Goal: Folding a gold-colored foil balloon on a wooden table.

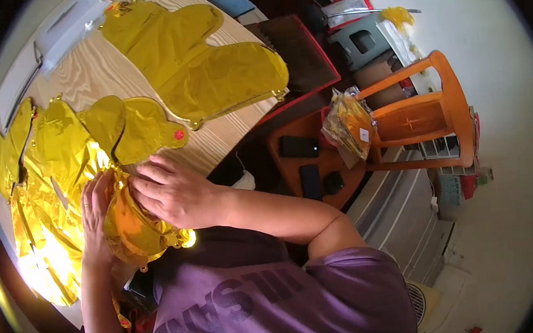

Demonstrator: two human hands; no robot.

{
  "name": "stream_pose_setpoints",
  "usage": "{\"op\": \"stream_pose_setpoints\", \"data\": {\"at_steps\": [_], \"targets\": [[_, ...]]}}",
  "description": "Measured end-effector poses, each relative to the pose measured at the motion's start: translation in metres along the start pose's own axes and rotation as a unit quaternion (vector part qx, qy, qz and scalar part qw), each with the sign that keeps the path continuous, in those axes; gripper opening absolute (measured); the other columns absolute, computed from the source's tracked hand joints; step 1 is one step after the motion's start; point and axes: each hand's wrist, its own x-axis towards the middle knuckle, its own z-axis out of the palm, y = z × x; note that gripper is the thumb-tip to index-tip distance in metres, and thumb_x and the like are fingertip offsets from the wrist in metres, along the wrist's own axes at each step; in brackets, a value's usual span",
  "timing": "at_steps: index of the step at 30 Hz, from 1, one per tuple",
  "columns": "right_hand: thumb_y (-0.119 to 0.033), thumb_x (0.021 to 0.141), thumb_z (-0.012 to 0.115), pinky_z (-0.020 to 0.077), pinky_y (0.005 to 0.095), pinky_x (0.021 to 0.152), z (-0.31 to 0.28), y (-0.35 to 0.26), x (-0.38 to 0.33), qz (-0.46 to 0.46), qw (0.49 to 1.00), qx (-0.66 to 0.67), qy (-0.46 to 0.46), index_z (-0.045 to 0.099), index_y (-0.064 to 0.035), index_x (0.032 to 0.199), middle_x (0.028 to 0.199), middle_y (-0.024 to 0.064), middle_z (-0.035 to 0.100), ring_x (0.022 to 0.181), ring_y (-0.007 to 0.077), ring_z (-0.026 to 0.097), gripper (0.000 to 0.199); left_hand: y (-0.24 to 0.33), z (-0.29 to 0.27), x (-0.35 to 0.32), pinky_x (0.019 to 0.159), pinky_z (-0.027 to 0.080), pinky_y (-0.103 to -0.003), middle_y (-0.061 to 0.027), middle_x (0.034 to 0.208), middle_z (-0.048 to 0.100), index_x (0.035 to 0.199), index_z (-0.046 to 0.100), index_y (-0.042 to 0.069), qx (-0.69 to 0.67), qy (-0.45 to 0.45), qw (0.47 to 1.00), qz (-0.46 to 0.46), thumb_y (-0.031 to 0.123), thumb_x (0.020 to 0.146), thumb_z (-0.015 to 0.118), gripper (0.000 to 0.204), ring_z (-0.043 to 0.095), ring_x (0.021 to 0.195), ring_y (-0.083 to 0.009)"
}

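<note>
A crumpled gold foil balloon (126, 218) is being held between the left hand (96, 202) and right hand (172, 196), fingers half-curled against it. Just beyond the fingers, the wood-grain table (84, 80) is being crowded by flat foil balloons (209, 74); farther right, a chair (452, 98) is being occupied by a plastic-wrapped packet (354, 125).

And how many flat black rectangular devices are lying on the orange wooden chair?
2: the upper device, left of the plastic bag, and the lower device, beside a small black object. The bag may hide more.
</note>
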Motion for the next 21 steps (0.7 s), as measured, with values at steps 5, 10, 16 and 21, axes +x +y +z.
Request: {"op": "stream_pose_setpoints", "data": {"at_steps": [5, 10, 16, 21], "targets": [[-0.021, 0.084, 0.06, 0.0426, 0.0499, 0.108, -0.009, 0.001, 0.01, -0.01, 1.0, 0.022, -0.015, 0.069, 0.0034, 0.104, 0.12, 0.0166, 0.065, 0.122, 0.0329, 0.057, 0.033, -0.005, -0.009, -0.001, 0.116, 0.034, -0.053, -0.02, 0.147, 0.047, 0.141, 0.052, 0.001, -0.135, -0.005, 0.99, -0.033, 0.038, 0.078, 0.071, 0.076, 0.043, 0.136, -0.0423], [-0.017, 0.082, 0.068, 0.04, 0.0507, 0.11, -0.013, 0.005, 0.01, -0.01, 0.998, 0.03, -0.05, 0.07, 0.0036, 0.114, 0.127, 0.0187, 0.064, 0.126, 0.0335, 0.054, 0.038, -0.001, -0.025, 0.005, 0.122, 0.027, -0.051, -0.0151, 0.15, 0.044, 0.159, 0.036, 0.01, -0.052, -0.031, 0.998, 0.009, 0.054, 0.077, 0.063, 0.098, 0.039, 0.142, -0.035], [-0.021, 0.085, 0.072, 0.0389, 0.05, 0.11, -0.015, 0.002, 0.017, -0.015, 0.995, 0.045, -0.085, 0.067, 0.0024, 0.119, 0.132, 0.0168, 0.061, 0.126, 0.0334, 0.053, 0.042, -0.014, -0.038, -0.001, 0.121, 0.029, -0.052, -0.0194, 0.151, 0.049, 0.152, 0.044, 0.006, -0.143, -0.03, 0.989, 0.008, 0.033, 0.081, 0.059, 0.078, 0.042, 0.144, -0.0381], [-0.024, 0.086, 0.073, 0.0381, 0.0497, 0.11, -0.02, 0.0, 0.02, -0.001, 0.993, 0.077, -0.09, 0.065, 0.0022, 0.12, 0.133, 0.0167, 0.06, 0.126, 0.0336, 0.051, 0.044, -0.023, -0.029, -0.004, 0.114, 0.039, -0.049, -0.0184, 0.144, 0.055, 0.133, 0.062, 0.004, -0.091, 0.014, 0.995, 0.049, 0.018, 0.086, 0.06, 0.049, 0.05, 0.137, -0.0371]]}}
